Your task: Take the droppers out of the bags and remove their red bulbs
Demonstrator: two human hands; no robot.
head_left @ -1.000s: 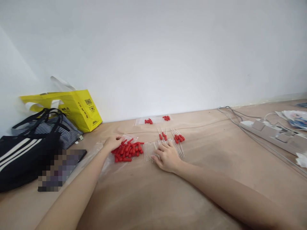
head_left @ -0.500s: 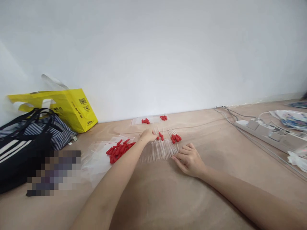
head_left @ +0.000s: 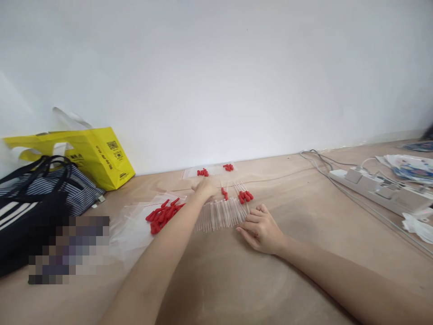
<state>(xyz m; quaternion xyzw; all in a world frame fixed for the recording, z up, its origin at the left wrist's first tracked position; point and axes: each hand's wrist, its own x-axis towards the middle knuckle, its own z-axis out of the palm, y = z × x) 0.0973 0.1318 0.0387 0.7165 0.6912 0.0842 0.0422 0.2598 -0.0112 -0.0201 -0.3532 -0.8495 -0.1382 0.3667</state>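
A row of thin clear glass tubes (head_left: 219, 215) lies side by side on the wooden surface. My left hand (head_left: 204, 187) is stretched past the row's far left end, its back to me and its fingers mostly hidden. At the row's right end rests my right hand (head_left: 262, 230), fingers curled; what they hold, if anything, is hidden. Beyond the row lie several droppers with red bulbs (head_left: 245, 196), and left of them a few more red bulbs (head_left: 224, 194) on tubes. A heap of loose red rubber bulbs (head_left: 162, 219) sits on clear plastic bags (head_left: 130, 225), beside my left forearm.
Near the wall lies a clear bag (head_left: 189, 173) with red-bulbed droppers. A yellow bag (head_left: 98, 158) and a dark striped bag (head_left: 83, 192) stand at left. At right are a white power strip (head_left: 375, 187), cables and plastic packets (head_left: 406, 168).
My left hand has moved left and slightly away from me, off the small group of red bulbs beyond the tubes. My right hand stays by the row's right end. The view has shifted slightly.
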